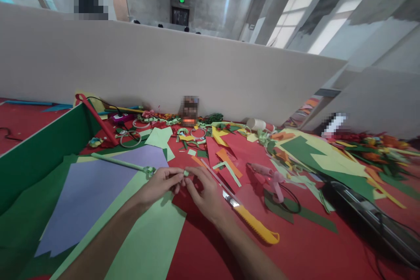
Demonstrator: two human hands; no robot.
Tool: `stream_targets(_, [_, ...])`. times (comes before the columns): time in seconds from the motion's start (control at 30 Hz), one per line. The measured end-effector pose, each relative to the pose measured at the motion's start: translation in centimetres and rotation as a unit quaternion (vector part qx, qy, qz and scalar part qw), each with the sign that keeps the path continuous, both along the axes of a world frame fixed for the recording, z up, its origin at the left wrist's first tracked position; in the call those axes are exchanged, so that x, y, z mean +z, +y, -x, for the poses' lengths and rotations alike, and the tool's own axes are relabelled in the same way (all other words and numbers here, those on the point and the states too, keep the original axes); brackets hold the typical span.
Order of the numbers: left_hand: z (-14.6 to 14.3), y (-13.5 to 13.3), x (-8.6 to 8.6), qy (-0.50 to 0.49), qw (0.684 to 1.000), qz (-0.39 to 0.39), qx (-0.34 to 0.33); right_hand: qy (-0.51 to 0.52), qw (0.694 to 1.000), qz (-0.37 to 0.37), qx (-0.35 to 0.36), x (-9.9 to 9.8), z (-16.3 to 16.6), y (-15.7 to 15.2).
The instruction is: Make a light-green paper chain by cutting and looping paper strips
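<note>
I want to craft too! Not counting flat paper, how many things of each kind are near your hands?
Green paper bit, pinched by left hand and right hand: 1
Green stick: 1
Yellow cutter knife: 1
Pink glue gun: 1
Total: 4

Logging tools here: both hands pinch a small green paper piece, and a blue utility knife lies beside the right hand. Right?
No: the head view shows the utility knife is yellow, not blue. It does lie beside the right hand, which with the left hand pinches the small green paper piece.
</note>
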State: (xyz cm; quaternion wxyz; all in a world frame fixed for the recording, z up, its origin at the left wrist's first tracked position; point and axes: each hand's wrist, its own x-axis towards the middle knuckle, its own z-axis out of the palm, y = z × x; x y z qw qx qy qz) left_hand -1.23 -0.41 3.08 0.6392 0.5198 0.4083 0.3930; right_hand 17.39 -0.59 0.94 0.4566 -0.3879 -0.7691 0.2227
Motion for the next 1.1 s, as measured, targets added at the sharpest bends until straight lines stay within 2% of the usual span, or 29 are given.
stream_targets(0.17, [-0.1,0.0,-0.1,0.058,0.997,-0.038,0.018,0.019,1.000,0.017,0.004,0.1,0.0,0.3])
stream_targets(0.4, [-0.1,0.3,-0.9,0.048,0.997,-0.042,0.037,0.031,0.999,0.034,0.001,0.1,0.1,0.2])
stream_targets(0.5, [0.1,0.5,-1.1,0.051,0.997,-0.045,0.024,0.031,0.998,0.037,0.028,-0.3,0.1,0.2])
stream_targets(0.63, [0.3,0.5,-0.9,0.068,0.996,-0.043,0.028,0.025,0.997,0.042,0.057,-0.7,0.1,0.3])
stream_targets(0.73, [0.2,0.4,-0.7,0.079,0.995,-0.051,0.036,0.028,0.998,0.035,0.042,-0.6,0.1,0.4])
stream_targets(0.83, [0.1,0.4,-0.8,0.091,0.990,-0.084,0.064,0.041,0.999,0.031,0.012,-0.4,0.1,0.5])
stream_targets(0.97, [0.0,0.2,-0.9,0.162,0.967,-0.164,0.111,0.061,0.997,0.047,-0.005,-0.2,0.0,0.5])
stream_targets(1.1, [-0.1,0.0,-0.4,0.183,0.952,-0.215,0.120,0.067,0.996,0.057,-0.004,0.0,0.0,0.4])
